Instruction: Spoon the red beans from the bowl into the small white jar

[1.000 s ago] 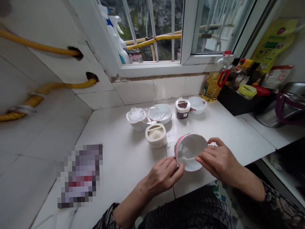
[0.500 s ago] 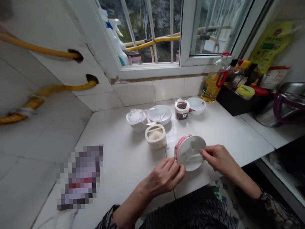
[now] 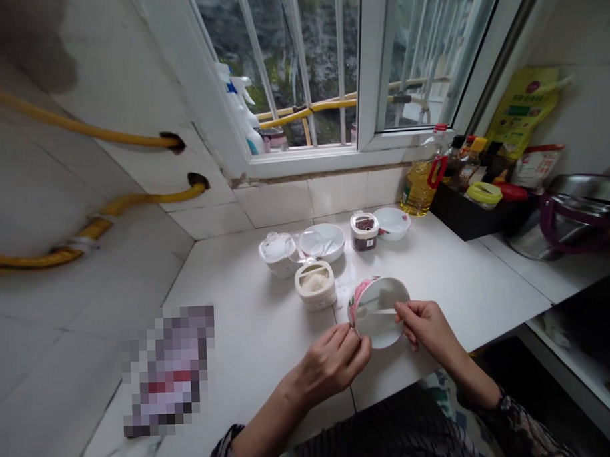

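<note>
A white bowl [image 3: 383,322] with a pink flower pattern on its outside stands tilted toward me near the front edge of the white counter [image 3: 248,324]. My left hand [image 3: 334,361] pinches the bowl's near left rim, fingers closed. My right hand [image 3: 426,323] is at the bowl's right rim, fingers pinched on the handle of a white spoon [image 3: 375,312] that lies across the inside of the bowl.
Behind the bowl stand a white jar of white grains [image 3: 316,285], a lidded white jar [image 3: 278,253], a white bowl [image 3: 325,240], a small jar of dark contents [image 3: 364,230] and another bowl [image 3: 392,222]. An oil bottle [image 3: 421,181], a black tray of condiments [image 3: 477,209] and a pot [image 3: 579,209] are at the right.
My right hand has slid from over the bowl's rim to pinching the spoon handle. The bowl has tipped further toward me. My view has drifted slightly upward.
</note>
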`<action>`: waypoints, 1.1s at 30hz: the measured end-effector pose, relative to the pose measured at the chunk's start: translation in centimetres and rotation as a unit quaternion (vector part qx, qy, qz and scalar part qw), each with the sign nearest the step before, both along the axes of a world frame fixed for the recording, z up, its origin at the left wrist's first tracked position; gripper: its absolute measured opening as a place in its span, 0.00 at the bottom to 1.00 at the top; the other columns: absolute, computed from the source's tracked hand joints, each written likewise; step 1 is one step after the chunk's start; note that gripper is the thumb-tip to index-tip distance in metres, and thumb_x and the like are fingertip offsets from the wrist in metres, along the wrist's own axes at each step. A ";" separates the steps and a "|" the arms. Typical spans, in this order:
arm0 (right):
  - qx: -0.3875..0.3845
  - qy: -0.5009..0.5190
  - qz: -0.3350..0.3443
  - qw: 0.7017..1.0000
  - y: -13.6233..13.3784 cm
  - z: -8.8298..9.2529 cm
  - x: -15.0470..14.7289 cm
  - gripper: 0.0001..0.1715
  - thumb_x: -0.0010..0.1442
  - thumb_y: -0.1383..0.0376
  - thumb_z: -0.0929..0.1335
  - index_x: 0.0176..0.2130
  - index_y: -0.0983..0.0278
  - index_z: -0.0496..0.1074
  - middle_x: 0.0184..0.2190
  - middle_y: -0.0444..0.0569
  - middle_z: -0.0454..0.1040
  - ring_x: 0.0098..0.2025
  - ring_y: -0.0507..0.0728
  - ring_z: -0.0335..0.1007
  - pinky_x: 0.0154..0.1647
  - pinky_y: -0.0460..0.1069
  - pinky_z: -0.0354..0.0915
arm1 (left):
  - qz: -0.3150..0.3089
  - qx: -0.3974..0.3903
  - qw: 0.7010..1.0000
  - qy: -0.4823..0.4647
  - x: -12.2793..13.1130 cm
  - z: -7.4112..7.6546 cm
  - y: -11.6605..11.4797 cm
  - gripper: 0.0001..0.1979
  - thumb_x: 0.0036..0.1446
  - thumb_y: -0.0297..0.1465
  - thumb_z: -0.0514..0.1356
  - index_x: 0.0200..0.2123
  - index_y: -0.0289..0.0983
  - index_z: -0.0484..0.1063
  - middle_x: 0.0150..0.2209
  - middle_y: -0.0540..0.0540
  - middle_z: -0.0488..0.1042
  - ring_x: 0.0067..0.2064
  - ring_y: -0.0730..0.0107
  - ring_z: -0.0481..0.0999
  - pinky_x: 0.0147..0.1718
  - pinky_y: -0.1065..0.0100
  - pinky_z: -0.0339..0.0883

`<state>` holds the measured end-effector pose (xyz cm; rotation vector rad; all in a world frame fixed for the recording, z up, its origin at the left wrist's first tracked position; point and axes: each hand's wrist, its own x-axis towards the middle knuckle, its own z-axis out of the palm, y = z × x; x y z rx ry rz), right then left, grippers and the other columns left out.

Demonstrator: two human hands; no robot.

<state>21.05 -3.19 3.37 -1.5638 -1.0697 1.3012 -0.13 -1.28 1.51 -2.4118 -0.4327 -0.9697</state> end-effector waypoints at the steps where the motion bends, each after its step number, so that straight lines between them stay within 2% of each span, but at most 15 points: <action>1: 0.002 0.005 -0.002 1.000 0.0 0.0 0.0 0.33 0.44 0.37 0.69 0.21 0.64 0.68 0.06 0.36 0.57 0.09 0.46 0.50 0.12 0.43 0.51 | 0.001 -0.004 1.000 -0.003 0.0 0.0 0.0 0.09 0.64 0.20 0.49 0.38 0.32 0.69 0.27 0.48 0.69 0.31 0.70 0.73 0.36 0.68 0.73; 7: 0.049 0.007 -0.027 0.998 -0.4 0.9 0.7 0.33 0.46 0.37 0.69 0.21 0.64 0.69 0.07 0.37 0.58 0.10 0.47 0.51 0.13 0.44 0.53 | 0.008 -0.061 0.998 -0.022 0.1 -0.4 0.1 0.10 0.65 0.20 0.49 0.38 0.32 0.68 0.26 0.49 0.68 0.29 0.70 0.71 0.31 0.68 0.70; 11: 0.091 -0.010 -0.040 0.995 -0.1 2.5 1.3 0.32 0.48 0.38 0.70 0.21 0.64 0.70 0.07 0.37 0.57 0.10 0.47 0.50 0.14 0.45 0.55 | 0.026 -0.100 0.993 -0.064 0.3 -0.6 0.2 0.09 0.69 0.27 0.50 0.37 0.34 0.67 0.24 0.50 0.65 0.25 0.72 0.66 0.25 0.71 0.61; 15: 0.177 -0.073 -0.025 0.981 1.4 4.8 0.6 0.30 0.55 0.41 0.67 0.22 0.64 0.70 0.08 0.38 0.58 0.11 0.48 0.53 0.16 0.46 0.56 | 0.034 -0.161 0.983 -0.085 0.6 -0.6 0.2 0.15 0.70 0.33 0.49 0.29 0.36 0.65 0.23 0.51 0.64 0.23 0.73 0.64 0.23 0.71 0.56; 17: 0.251 -0.140 -0.013 0.958 2.4 5.9 -0.5 0.28 0.60 0.45 0.65 0.23 0.64 0.70 0.09 0.39 0.60 0.12 0.49 0.55 0.17 0.46 0.56 | 0.035 -0.182 0.977 -0.104 0.7 -0.8 0.2 0.16 0.70 0.34 0.51 0.28 0.36 0.65 0.23 0.51 0.64 0.23 0.74 0.64 0.23 0.72 0.56; 19: 0.353 -0.246 0.006 0.903 3.5 6.5 -1.8 0.26 0.65 0.51 0.63 0.23 0.63 0.69 0.13 0.42 0.65 0.15 0.50 0.60 0.20 0.46 0.57 | 0.035 -0.196 0.973 -0.117 0.8 -1.0 0.2 0.16 0.69 0.35 0.52 0.28 0.36 0.65 0.24 0.51 0.65 0.23 0.74 0.66 0.23 0.73 0.58; 20: 0.410 -0.308 0.020 0.858 4.0 6.6 -2.5 0.25 0.67 0.55 0.62 0.23 0.63 0.68 0.15 0.43 0.68 0.17 0.50 0.61 0.23 0.46 0.58 | 0.035 -0.204 0.971 -0.121 0.8 -1.1 0.2 0.16 0.69 0.35 0.52 0.28 0.36 0.66 0.24 0.51 0.66 0.24 0.74 0.67 0.23 0.73 0.59; 22: 0.517 -0.423 0.059 0.742 4.9 6.3 -3.8 0.23 0.69 0.62 0.60 0.23 0.64 0.67 0.17 0.44 0.70 0.19 0.50 0.62 0.29 0.47 0.59 | 0.037 -0.221 0.967 -0.124 0.9 -1.2 0.3 0.15 0.68 0.35 0.53 0.29 0.36 0.67 0.24 0.51 0.67 0.24 0.73 0.68 0.23 0.73 0.60; 24: 0.589 -0.497 0.095 0.631 5.6 5.8 -4.8 0.23 0.70 0.65 0.60 0.23 0.64 0.66 0.15 0.42 0.68 0.18 0.49 0.60 0.33 0.48 0.58 | 0.036 -0.231 0.963 -0.133 0.9 -1.3 0.3 0.15 0.68 0.35 0.52 0.29 0.36 0.67 0.24 0.51 0.67 0.23 0.73 0.68 0.22 0.73 0.60; 25: 0.610 -0.517 0.106 0.591 5.9 5.6 -5.1 0.23 0.70 0.66 0.60 0.23 0.64 0.65 0.15 0.41 0.66 0.17 0.49 0.58 0.34 0.48 0.58 | 0.033 -0.233 0.962 -0.140 0.9 -1.3 0.3 0.15 0.68 0.35 0.52 0.29 0.36 0.67 0.24 0.51 0.67 0.23 0.73 0.68 0.22 0.73 0.60; 26: 0.623 -0.527 0.112 0.567 6.1 5.4 -5.3 0.23 0.70 0.66 0.60 0.23 0.64 0.65 0.15 0.40 0.66 0.17 0.49 0.58 0.35 0.49 0.58 | 0.030 -0.236 0.961 -0.145 0.9 -1.3 0.3 0.16 0.68 0.35 0.52 0.29 0.36 0.67 0.24 0.51 0.67 0.23 0.74 0.67 0.22 0.73 0.60; 27: 0.630 -0.529 0.114 0.557 6.3 5.3 -5.4 0.22 0.70 0.67 0.60 0.23 0.64 0.65 0.15 0.40 0.66 0.17 0.49 0.58 0.35 0.49 0.58 | 0.029 -0.241 0.959 -0.148 0.9 -1.2 0.3 0.15 0.68 0.36 0.52 0.29 0.36 0.67 0.24 0.51 0.67 0.23 0.74 0.67 0.22 0.73 0.60; 28: 0.629 -0.525 0.116 0.561 6.5 5.2 -5.3 0.22 0.70 0.67 0.61 0.24 0.64 0.66 0.15 0.41 0.67 0.18 0.49 0.59 0.36 0.49 0.58 | 0.028 -0.249 0.957 -0.149 0.9 -1.2 0.3 0.15 0.68 0.36 0.53 0.29 0.36 0.67 0.24 0.51 0.67 0.23 0.74 0.68 0.22 0.73 0.60; 33: 0.587 -0.464 0.137 0.649 7.4 5.6 -3.8 0.20 0.69 0.67 0.61 0.25 0.63 0.68 0.18 0.43 0.72 0.21 0.51 0.64 0.35 0.48 0.60 | 0.029 -0.289 0.945 -0.150 0.8 -1.4 0.3 0.11 0.65 0.35 0.57 0.32 0.36 0.67 0.27 0.51 0.68 0.25 0.75 0.69 0.23 0.74 0.61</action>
